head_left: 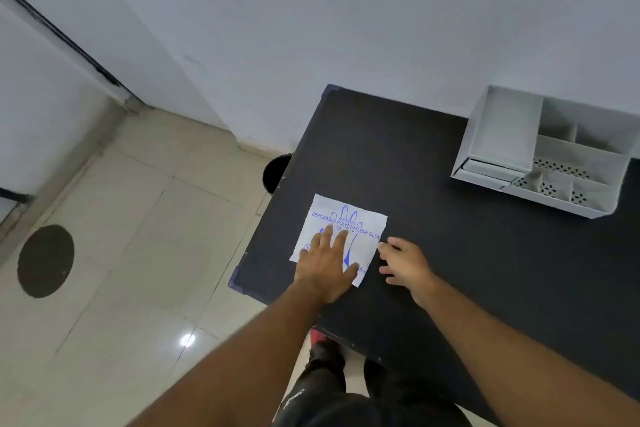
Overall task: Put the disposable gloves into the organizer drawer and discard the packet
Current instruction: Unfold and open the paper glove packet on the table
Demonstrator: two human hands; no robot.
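A flat white packet of disposable gloves (pixel 360 222) with blue print lies on the black table (pixel 433 218) near its left edge. My left hand (pixel 325 263) rests flat on the packet with fingers spread, pressing it down. My right hand (pixel 403 263) sits just right of the packet, its fingertips touching the packet's right edge, fingers curled a little. The white organizer (pixel 547 156) stands at the table's far right against the wall, with open compartments on top and a drawer front low on its left side.
A dark round bin (pixel 275 173) stands on the tiled floor, partly hidden behind the table's left edge. A round dark floor cover (pixel 45 260) lies far left. The white wall runs behind the table. My legs show under the table's near edge.
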